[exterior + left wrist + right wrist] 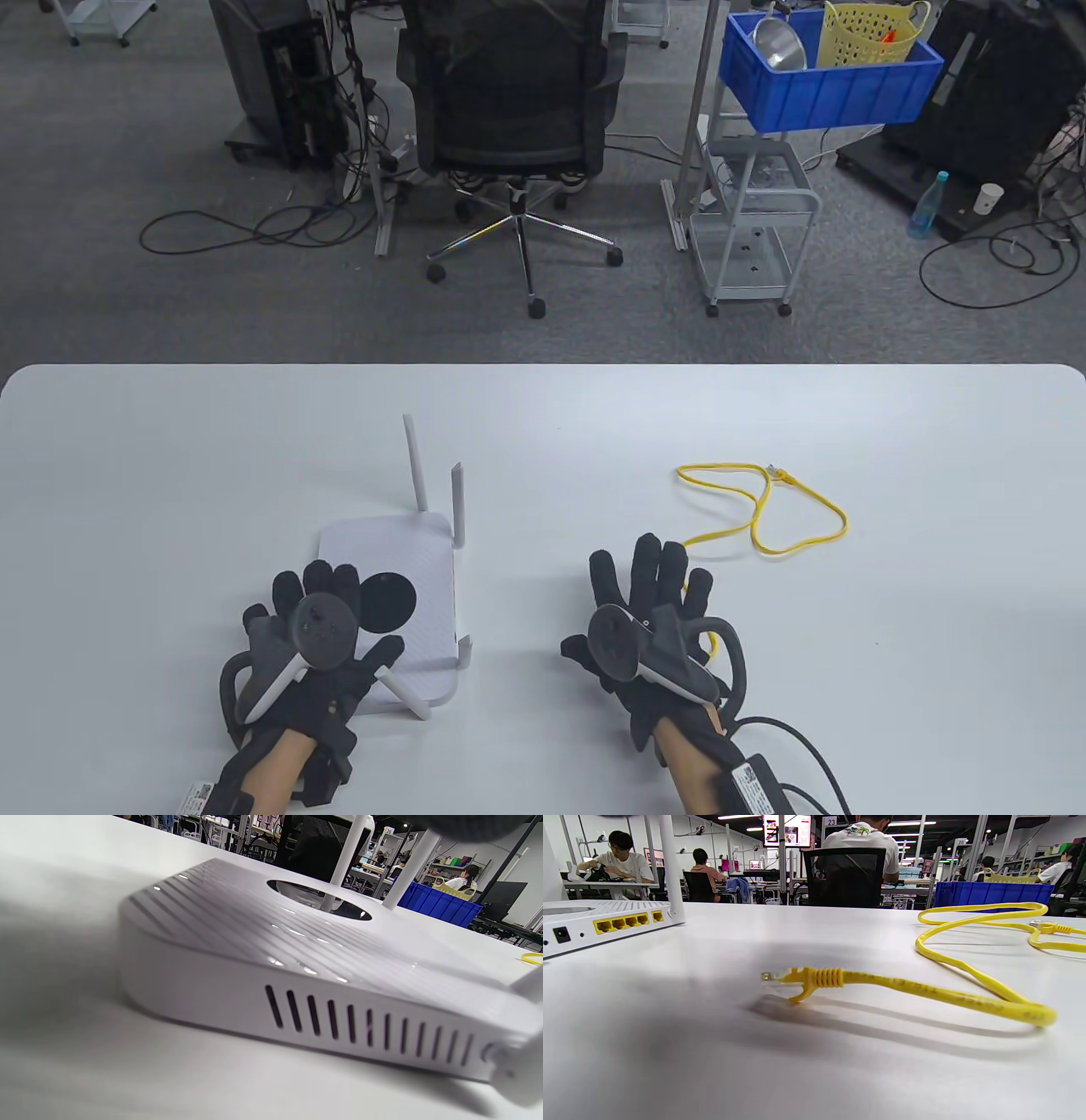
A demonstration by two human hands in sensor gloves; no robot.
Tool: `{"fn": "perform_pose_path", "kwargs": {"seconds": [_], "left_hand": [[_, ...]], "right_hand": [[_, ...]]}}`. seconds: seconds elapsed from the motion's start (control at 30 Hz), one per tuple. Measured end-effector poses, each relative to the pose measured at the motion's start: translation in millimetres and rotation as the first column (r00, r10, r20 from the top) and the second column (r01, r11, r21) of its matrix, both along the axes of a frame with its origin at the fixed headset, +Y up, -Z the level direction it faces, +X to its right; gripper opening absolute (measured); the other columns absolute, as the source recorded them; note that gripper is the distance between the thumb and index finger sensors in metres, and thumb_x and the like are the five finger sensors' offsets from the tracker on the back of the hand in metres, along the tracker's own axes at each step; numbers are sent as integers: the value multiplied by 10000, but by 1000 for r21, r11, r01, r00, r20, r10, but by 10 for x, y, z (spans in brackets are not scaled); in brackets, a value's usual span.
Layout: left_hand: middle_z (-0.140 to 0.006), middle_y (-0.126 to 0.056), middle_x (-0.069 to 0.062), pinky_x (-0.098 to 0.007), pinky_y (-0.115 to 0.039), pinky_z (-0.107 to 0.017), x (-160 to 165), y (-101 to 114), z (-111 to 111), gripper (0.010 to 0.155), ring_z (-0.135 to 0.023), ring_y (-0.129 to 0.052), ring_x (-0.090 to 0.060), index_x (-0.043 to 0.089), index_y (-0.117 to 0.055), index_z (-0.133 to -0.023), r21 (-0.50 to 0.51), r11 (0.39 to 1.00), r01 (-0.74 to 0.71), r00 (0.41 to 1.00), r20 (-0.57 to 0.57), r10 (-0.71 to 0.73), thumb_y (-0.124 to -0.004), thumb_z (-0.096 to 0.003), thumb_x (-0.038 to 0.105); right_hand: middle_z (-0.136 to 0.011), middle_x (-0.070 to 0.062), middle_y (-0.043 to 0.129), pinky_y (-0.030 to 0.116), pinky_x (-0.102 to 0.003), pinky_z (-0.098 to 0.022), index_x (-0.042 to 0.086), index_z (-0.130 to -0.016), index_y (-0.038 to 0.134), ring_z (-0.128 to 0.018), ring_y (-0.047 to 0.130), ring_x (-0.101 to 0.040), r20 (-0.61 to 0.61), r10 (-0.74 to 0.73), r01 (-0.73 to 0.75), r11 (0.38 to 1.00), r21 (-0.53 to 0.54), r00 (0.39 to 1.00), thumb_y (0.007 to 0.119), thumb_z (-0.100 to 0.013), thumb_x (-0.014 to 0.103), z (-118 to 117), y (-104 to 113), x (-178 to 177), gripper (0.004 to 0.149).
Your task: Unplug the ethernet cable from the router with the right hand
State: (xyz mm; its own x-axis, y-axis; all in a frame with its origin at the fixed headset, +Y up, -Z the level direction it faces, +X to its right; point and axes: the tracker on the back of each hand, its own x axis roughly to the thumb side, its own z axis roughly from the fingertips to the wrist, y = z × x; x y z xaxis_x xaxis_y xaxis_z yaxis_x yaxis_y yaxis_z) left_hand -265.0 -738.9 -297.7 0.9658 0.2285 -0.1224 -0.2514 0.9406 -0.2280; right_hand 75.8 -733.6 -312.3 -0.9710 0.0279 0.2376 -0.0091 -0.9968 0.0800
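The white router (399,552) lies on the table's left half with two antennas upright at its far side. My left hand (339,615) rests on top of it, fingers spread. My right hand (632,594) is to its right, spread flat and low over the table, holding nothing. The yellow ethernet cable (797,543) lies loose on the table beyond that hand. In the right wrist view one plug (814,978) lies free on the table, apart from the router (594,921). The router's yellow ports (623,923) show nothing plugged in. The other plug (776,471) lies at the far loop.
The table's far edge (543,367) is well beyond the router and cable. Past it stand an office chair (513,110) and a cart with a blue bin (827,85). A folded antenna (403,692) sticks out at the router's near edge.
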Motion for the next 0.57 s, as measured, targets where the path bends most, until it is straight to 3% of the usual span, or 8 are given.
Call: {"fn": "perform_pose_path", "kwargs": {"seconds": [0.57], "left_hand": [[-1214,-34,-130,-659,-4,-659,17,-23,5,915,-1037,57,-435,281,-152,-1105,-11,1000,-5,1000,8,5,-607,-426,692]], "right_hand": [[-1093,-423,32,168,-785,-647,100,-1138,85,-942,76,-665,15,2,0,996,-87,1000,486,-442,678,-34,-133,6,990]]}}
